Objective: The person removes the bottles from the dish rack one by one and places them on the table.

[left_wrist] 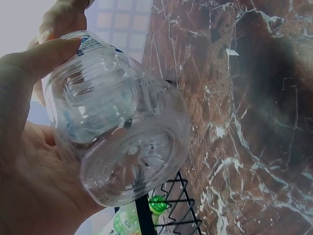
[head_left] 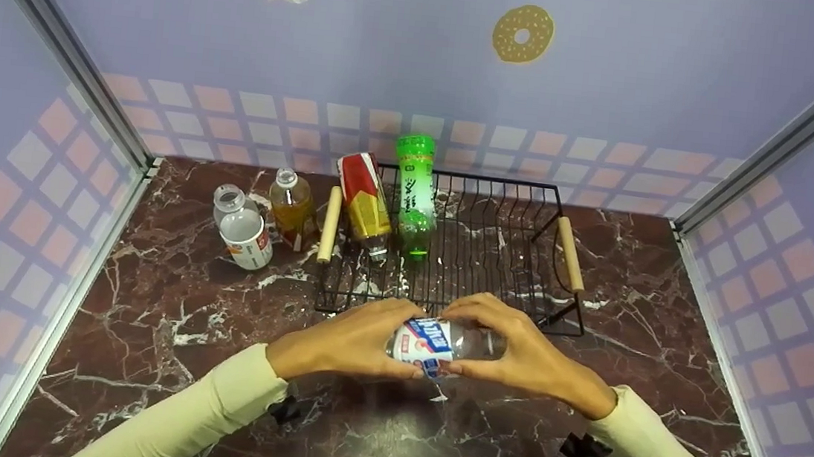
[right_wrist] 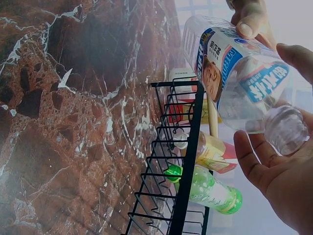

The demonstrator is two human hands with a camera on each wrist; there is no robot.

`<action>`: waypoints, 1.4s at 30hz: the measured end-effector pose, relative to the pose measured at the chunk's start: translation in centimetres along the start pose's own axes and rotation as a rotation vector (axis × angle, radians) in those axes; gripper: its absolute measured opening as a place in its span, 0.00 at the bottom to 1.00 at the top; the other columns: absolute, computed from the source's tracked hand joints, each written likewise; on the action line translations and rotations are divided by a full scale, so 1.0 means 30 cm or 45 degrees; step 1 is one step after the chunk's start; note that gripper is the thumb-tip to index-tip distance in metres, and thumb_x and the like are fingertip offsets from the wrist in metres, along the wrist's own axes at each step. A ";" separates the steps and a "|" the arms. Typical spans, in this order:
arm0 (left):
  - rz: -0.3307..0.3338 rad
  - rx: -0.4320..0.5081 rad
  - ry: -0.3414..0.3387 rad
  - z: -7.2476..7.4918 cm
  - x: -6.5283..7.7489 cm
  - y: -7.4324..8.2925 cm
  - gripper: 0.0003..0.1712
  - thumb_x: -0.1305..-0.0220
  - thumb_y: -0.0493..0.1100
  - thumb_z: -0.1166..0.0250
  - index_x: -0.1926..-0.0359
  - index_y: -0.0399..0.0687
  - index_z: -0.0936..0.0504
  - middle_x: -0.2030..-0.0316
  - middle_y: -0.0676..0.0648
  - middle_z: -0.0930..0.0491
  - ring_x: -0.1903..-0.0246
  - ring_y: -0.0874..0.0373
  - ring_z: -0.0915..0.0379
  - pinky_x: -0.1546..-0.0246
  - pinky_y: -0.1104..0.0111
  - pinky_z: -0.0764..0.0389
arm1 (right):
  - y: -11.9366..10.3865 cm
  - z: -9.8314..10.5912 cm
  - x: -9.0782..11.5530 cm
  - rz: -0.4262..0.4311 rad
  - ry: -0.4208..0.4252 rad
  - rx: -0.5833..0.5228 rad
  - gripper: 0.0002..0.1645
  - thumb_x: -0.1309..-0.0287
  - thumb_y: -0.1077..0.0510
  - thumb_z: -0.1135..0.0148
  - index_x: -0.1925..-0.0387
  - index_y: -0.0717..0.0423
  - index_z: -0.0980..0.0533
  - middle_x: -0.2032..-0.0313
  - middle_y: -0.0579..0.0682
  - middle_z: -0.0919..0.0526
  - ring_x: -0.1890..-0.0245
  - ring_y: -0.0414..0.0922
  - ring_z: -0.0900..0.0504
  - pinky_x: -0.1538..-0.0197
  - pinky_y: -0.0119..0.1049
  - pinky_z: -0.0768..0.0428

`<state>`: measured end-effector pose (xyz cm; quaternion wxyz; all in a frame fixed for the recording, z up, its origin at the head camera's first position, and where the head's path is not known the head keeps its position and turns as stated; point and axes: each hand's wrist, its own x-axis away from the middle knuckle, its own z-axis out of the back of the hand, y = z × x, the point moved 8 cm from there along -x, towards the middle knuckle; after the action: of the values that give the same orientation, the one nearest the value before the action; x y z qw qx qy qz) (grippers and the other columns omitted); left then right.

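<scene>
Both hands hold a clear plastic bottle (head_left: 420, 343) with a blue, white and pink label, lying sideways just in front of a black wire rack (head_left: 494, 179). My left hand (head_left: 355, 337) grips the base end, its thumb along the near side. Around the shoulder and neck end curls my right hand (head_left: 525, 353). The left wrist view shows the ribbed, see-through bottle base (left_wrist: 132, 156). In the right wrist view the bottle neck (right_wrist: 286, 129) appears uncapped, close to the right palm. A green bottle (head_left: 417, 185) and a red-and-yellow labelled bottle (head_left: 365, 202) lean in the rack.
Left of the rack stand a clear bottle with a white label (head_left: 250, 247) and a bottle of amber look (head_left: 292, 210). Wooden handles (head_left: 570, 253) top the rack's two ends. Patterned panels (head_left: 423, 58) enclose the dark marbled tabletop (head_left: 162, 362) at back and sides.
</scene>
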<state>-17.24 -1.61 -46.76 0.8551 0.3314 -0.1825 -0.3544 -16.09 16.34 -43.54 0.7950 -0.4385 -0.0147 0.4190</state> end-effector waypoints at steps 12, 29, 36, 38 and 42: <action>0.041 0.104 0.075 0.020 0.050 -0.042 0.41 0.37 0.53 0.18 0.29 0.45 0.23 0.44 0.49 0.18 0.55 0.59 0.23 0.56 0.66 0.13 | 0.023 0.022 -0.001 0.029 0.048 0.039 0.38 0.45 0.59 0.14 0.33 0.59 0.19 0.38 0.55 0.14 0.39 0.54 0.15 0.33 0.46 0.14; 0.086 0.164 0.231 0.064 0.126 -0.095 0.43 0.38 0.51 0.17 0.28 0.41 0.24 0.39 0.43 0.18 0.48 0.53 0.19 0.50 0.62 0.10 | 0.057 0.033 0.019 -0.059 0.065 0.073 0.37 0.43 0.57 0.16 0.33 0.59 0.19 0.36 0.53 0.14 0.35 0.53 0.16 0.28 0.55 0.19; 0.095 0.194 0.319 0.093 0.170 -0.123 0.44 0.39 0.49 0.16 0.29 0.36 0.24 0.41 0.41 0.18 0.49 0.51 0.19 0.51 0.63 0.10 | 0.068 0.039 0.021 -0.078 0.071 0.069 0.36 0.41 0.56 0.16 0.33 0.58 0.19 0.36 0.53 0.14 0.36 0.53 0.16 0.28 0.54 0.19; 0.090 0.199 0.346 0.102 0.181 -0.130 0.43 0.39 0.49 0.16 0.29 0.36 0.24 0.41 0.40 0.18 0.49 0.50 0.18 0.51 0.63 0.10 | 0.070 0.041 0.023 -0.075 0.077 0.067 0.36 0.41 0.56 0.17 0.33 0.59 0.19 0.37 0.53 0.14 0.36 0.53 0.16 0.28 0.53 0.19; 0.077 0.212 0.407 0.121 0.200 -0.140 0.43 0.40 0.47 0.15 0.30 0.36 0.24 0.42 0.40 0.17 0.48 0.48 0.17 0.50 0.62 0.10 | 0.077 0.045 0.028 -0.076 0.085 0.054 0.35 0.41 0.57 0.17 0.33 0.58 0.19 0.37 0.52 0.14 0.36 0.53 0.16 0.27 0.48 0.20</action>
<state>-17.17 -9.78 -46.62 0.8531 0.4476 -0.0829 -0.2551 -17.58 18.45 -44.63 0.8163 -0.4346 0.0075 0.3805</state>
